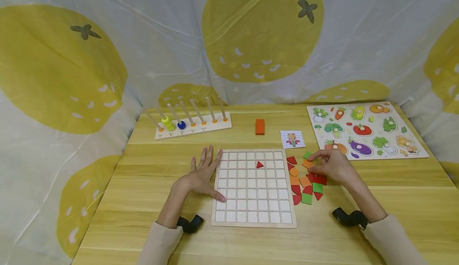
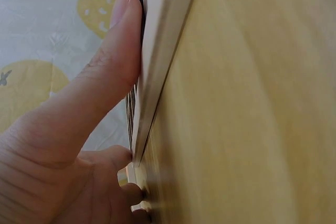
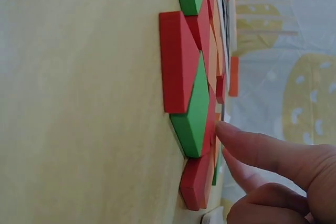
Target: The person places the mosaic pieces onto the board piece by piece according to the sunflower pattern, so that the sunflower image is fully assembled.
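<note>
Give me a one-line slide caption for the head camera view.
Left hand steadies a grid board holding one red triangle; right hand reaches into loose coloured tiles.

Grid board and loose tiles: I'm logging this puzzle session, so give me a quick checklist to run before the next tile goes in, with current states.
1. Grid board steadied: ok; left hand rests flat at its left edge.
2. Free cells: ok; only one red triangle sits in the grid.
3. Pattern card visible: ok, uncovered above the tiles.
4. Right hand at the tile pile: ok, fingertips on an orange tile.
5. Tile actually gripped: cannot tell.
</note>
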`<state>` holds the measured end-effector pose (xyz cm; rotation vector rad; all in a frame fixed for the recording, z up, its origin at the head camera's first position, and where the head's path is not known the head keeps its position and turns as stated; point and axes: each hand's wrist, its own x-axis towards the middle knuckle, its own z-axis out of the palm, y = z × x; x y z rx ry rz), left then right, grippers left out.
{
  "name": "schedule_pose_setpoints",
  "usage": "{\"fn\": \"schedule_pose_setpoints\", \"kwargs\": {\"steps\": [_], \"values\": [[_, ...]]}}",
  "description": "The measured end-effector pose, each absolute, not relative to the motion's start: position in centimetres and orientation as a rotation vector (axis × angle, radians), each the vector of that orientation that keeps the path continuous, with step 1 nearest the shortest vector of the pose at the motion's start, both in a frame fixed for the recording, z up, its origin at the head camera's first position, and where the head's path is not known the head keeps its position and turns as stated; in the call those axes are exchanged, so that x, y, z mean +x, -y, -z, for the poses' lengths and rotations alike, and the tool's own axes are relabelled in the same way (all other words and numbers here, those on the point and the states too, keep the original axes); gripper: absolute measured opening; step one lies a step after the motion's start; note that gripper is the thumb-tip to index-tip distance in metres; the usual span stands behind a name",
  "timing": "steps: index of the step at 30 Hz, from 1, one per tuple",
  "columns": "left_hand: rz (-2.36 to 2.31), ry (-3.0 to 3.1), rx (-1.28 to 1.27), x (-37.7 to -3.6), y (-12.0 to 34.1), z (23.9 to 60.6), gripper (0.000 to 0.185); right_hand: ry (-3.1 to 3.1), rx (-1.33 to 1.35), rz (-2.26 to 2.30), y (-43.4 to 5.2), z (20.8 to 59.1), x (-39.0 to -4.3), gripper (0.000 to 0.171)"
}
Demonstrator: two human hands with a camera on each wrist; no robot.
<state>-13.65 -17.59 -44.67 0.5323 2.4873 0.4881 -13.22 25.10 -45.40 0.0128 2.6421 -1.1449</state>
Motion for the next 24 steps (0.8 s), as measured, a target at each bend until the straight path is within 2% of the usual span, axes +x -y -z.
{"fn": "schedule_pose_setpoints", "kwargs": {"steps": [5,13,19,24], "values": [[-0.49,-2.486,0.528,-13.6,17.59,44.79,0.149,-2.64,0.05,1.127,-25.24,45.47,-13.2,0.036],[-0.492,-2.487,0.523,-13.63,17.58,44.72,0.149,-2.634,0.023,1.123,-25.09,45.62,-13.35,0.029],[-0.498,-2.484,0.526,-13.61,17.62,44.66,0.148,-2.639,0.092,1.098,-25.1,45.46,-13.28,0.037],[-0.494,-2.483,0.529,-13.61,17.6,44.62,0.149,-2.642,0.06,1.09,-25.05,45.43,-13.31,0.035]]}}
